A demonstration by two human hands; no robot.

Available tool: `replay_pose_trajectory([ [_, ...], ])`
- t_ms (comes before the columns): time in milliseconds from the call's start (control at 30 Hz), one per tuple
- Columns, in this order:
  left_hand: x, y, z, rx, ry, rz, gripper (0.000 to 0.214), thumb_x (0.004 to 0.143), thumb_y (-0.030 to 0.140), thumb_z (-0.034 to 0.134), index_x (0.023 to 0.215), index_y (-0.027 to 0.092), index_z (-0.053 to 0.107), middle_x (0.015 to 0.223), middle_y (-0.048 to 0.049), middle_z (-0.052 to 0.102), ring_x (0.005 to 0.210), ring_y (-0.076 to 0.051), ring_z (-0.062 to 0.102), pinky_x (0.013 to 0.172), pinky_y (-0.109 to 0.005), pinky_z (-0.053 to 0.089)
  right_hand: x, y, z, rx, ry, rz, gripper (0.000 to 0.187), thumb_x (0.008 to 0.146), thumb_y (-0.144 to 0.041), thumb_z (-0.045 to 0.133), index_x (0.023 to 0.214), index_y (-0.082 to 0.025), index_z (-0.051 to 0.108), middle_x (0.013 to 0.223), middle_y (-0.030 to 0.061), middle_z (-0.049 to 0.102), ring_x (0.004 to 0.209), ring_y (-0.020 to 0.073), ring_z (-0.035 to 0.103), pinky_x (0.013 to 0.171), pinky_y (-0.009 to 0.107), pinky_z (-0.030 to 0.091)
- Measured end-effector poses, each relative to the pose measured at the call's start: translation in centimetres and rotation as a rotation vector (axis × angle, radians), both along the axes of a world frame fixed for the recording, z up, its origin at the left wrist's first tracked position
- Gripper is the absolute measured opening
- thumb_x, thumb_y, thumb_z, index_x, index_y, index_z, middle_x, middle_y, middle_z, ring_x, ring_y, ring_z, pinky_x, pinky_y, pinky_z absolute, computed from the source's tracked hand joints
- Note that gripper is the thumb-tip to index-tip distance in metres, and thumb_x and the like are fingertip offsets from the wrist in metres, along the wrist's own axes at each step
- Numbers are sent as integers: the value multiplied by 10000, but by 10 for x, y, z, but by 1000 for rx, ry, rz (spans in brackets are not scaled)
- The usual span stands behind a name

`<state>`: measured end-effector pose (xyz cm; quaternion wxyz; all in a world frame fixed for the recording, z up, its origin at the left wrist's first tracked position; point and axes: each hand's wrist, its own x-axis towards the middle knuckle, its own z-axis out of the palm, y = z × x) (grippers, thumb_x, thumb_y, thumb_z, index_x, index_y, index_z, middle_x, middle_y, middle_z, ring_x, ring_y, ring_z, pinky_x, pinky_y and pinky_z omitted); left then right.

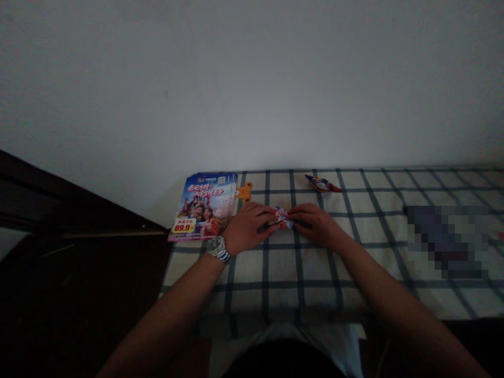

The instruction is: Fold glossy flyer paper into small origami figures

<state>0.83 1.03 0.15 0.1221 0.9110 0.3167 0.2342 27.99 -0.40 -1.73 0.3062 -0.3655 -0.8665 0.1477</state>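
At the far left lies a stack of glossy printed flyers (202, 207) on the checked cloth (283, 268), its top sheet showing a yellow price tag reading 89.9, with an orange cut-out shape (244, 192) just beside its right edge. Your left hand (248, 228), with a metal wristwatch (216, 248) on its wrist, rests palm down just right of the stack, curled nearly closed, with its fingertips against the folded printed paper (282, 218). That small red, white and blue piece sits on the cloth between your 2 hands, its long axis seeming to run from upper left to lower right, though your fingers hide part of it. Neither hand is clearly nearer: both touch it, one from each side. Your right hand (315, 224) mirrors the left, palm down and curled, seeming to pinch the paper's right end, though you cannot tell exactly how firm either hold is. Beyond your hands, toward the wall, lies a second red and blue folded piece (322, 184), clear of both hands. Further right, a pixelated patch (447, 241) hides whatever lies on the cloth there.
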Motion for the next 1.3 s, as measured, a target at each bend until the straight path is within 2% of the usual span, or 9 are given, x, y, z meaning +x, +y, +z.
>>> replay_pose_trajectory([
  [200, -1, 2, -3, -1, 22, -12, 321, 939, 446, 693, 1195, 253, 700, 1247, -59, 676, 1161, -250, 598, 1044, -458, 454, 0, 3, -8, -3, 17, -13, 232, 939, -184, 651, 1139, -249, 748, 1154, 89, 740, 1084, 252, 687, 952, 454, 579],
  [367, 1, 3, -6, 27, 22, 9, 228, 972, 377, 650, 1154, 251, 703, 1210, -56, 687, 1129, -241, 611, 1026, -450, 462, -3, 1, -8, 7, 34, -30, 225, 937, -177, 648, 1124, -252, 749, 1133, 87, 741, 1070, 246, 689, 943, 443, 580],
  [667, 4, 0, -7, 45, 7, 46, 184, 973, 326, 633, 1115, 230, 700, 1190, -61, 695, 1096, -242, 620, 999, -452, 483, -6, 3, -2, 9, 1, -40, 248, 911, -135, 655, 1113, -245, 748, 1111, 95, 745, 1046, 254, 691, 928, 446, 576],
  [967, 7, 1, 5, -17, 100, 39, 266, 925, 308, 691, 1178, 240, 644, 1226, -71, 648, 1132, -255, 603, 1007, -454, 490, -5, 13, 5, -20, -90, 8, 252, 874, -98, 668, 1077, -219, 756, 1097, 96, 738, 1017, 253, 690, 912, 423, 569],
  [1167, 12, 8, 15, -30, 165, 13, 201, 882, 293, 714, 1065, 236, 654, 1148, -65, 623, 1034, -245, 605, 916, -412, 512, -4, 19, 9, -30, -66, 50, 221, 868, -101, 659, 1016, -223, 767, 1029, 80, 745, 963, 236, 695, 884, 397, 565],
  [1300, 12, 10, 15, -24, 148, 11, 182, 876, 267, 706, 1050, 241, 658, 1119, -57, 625, 1027, -242, 598, 927, -411, 502, -4, 16, 6, -29, -33, 26, 208, 884, -124, 660, 1036, -228, 759, 1057, 83, 741, 991, 245, 688, 905, 420, 564],
])
